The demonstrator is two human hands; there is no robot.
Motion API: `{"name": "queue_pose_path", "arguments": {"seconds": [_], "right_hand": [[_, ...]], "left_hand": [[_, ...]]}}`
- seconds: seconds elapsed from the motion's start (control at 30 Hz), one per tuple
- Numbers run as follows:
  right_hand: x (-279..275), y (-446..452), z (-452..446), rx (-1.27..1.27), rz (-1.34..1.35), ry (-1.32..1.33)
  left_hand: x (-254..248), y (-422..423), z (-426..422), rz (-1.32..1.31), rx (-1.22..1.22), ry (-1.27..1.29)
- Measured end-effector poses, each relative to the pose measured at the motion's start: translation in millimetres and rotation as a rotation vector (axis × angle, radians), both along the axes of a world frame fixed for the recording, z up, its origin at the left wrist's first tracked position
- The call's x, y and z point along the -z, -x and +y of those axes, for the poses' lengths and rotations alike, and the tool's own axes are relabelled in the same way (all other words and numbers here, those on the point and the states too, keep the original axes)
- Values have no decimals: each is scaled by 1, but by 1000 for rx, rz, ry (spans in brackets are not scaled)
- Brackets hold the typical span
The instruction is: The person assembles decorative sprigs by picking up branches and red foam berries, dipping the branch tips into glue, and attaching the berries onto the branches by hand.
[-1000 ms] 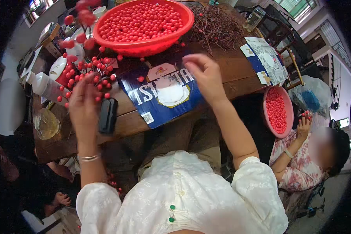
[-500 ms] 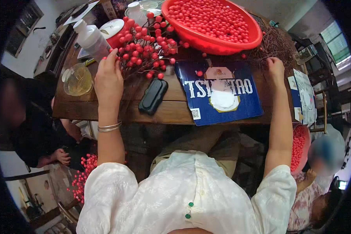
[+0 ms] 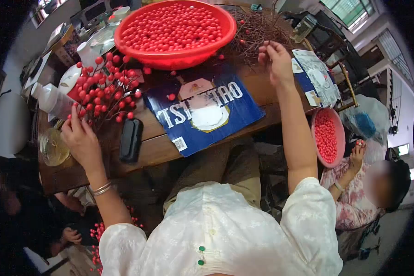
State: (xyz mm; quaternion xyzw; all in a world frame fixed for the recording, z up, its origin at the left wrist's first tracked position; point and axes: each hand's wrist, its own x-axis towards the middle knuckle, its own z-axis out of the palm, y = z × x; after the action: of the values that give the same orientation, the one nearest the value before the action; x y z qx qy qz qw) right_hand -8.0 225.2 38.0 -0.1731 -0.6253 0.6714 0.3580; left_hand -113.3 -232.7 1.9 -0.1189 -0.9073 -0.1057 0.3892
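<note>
A bunch of red berries on dark stems (image 3: 99,92) lies on the table's left part. At its lower left edge, my left hand (image 3: 82,140) has its fingertips closed on an outer stem or berry. My right hand (image 3: 279,64) is raised beside the pile of bare twigs (image 3: 257,30), fingers curled in a pinch; a thin twig rises from there, its lower end hard to make out. Between my hands lies a blue printed cardboard sheet (image 3: 239,115) with a white patch of paste-like material (image 3: 209,117) and a loose red berry (image 3: 171,97) on it.
A red basin of berries (image 3: 175,60) stands at the back. Left are a white bottle (image 3: 55,102), a glass bowl (image 3: 54,147) and a black case (image 3: 130,140). A second cardboard sheet (image 3: 317,76) lies right; a person (image 3: 354,193) sits by a pink basin (image 3: 326,138).
The falling or swinging berries seen a second ago at upper left now rest in the bunch. My right hand has moved from above the sheet to the twigs. The camera view has swung and returned.
</note>
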Motion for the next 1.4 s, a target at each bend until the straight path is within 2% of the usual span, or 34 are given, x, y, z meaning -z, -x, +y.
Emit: {"name": "queue_pose_path", "arguments": {"seconds": [0.07,0.2,0.27,0.3,0.37,0.43,0.47,0.53,0.73,0.9,1.03,1.07,1.2,1.3,1.37,1.4], "right_hand": [[-2,-21,-16,-104,51,62],[-12,-68,-60,-277,26,205],[-4,-89,-80,-399,83,270],[0,-100,-92,-407,76,279],[7,-117,-115,-562,23,340],[18,-130,-132,-628,-61,299],[24,-136,-143,-651,-73,314],[30,-142,-160,-566,-209,298],[45,-153,-167,-577,-351,252],[26,-143,-178,-320,-288,190],[42,-135,-176,-109,-137,-693],[44,-135,-176,-107,-140,-690],[50,-137,-172,2,-224,-755],[57,-135,-157,29,-266,-721],[62,-134,-148,50,-302,-687],[64,-133,-147,53,-302,-689]], "left_hand": [[-2,-4,2,48,-11,-2],[-27,-34,13,156,188,-122],[-33,-54,24,92,380,-273],[-36,-66,35,84,370,-267],[-42,-90,65,-344,844,-737],[-47,-107,92,-848,1143,-1100],[-41,-107,105,-1003,1262,-1234],[-34,-105,121,-1199,1309,-1377],[-21,-108,145,-1301,1259,-1316],[-8,-122,157,-1399,1251,-1348],[5,-134,159,-1454,1033,-1489],[5,-137,158,-1458,1031,-1487],[2,-147,154,-1616,938,-1841],[8,-144,139,-1594,896,-1776],[15,-139,122,-1442,913,-1404],[10,-138,113,-1433,929,-1387]]}}
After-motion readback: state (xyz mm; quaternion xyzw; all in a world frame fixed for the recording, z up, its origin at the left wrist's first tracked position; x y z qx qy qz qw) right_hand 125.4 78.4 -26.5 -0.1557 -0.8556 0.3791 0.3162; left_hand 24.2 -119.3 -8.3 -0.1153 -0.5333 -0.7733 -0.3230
